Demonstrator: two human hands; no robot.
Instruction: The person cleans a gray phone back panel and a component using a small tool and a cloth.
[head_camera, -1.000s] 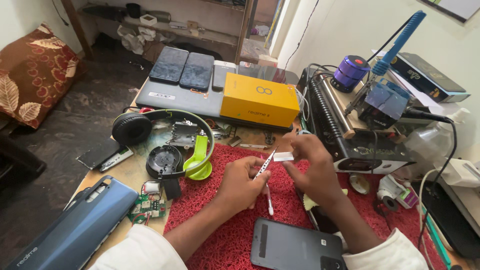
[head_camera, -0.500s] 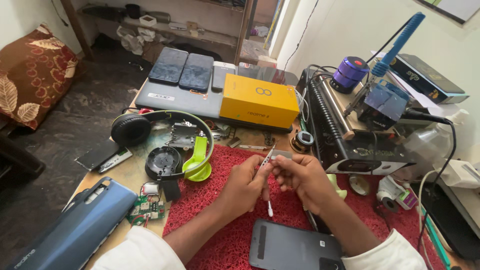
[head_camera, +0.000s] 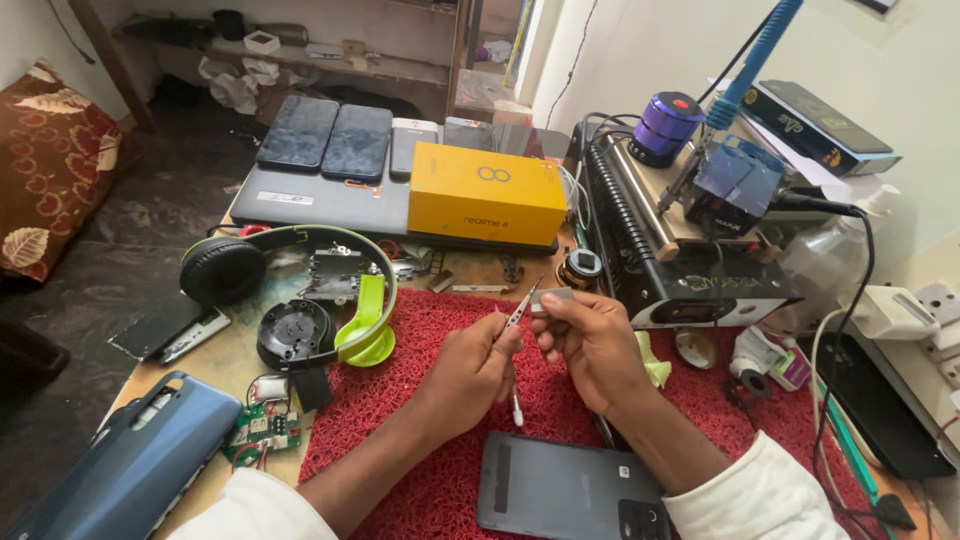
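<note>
Two hands meet over the red mat (head_camera: 400, 420), close together above the table (head_camera: 225, 365). Left hand (head_camera: 470, 370) pinches tweezers (head_camera: 522, 303), tips angled up at a small grey part (head_camera: 552, 298) clamped between the right hand's (head_camera: 590, 340) fingertips. A cotton swab (head_camera: 517, 408) lies just below, a phone (head_camera: 570, 490) face down nearer the body. Risk, as I read it: that part is tiny, so a twitch of the tweezers could flick it off into the clutter, or scratch it if the tips press too hard.
</note>
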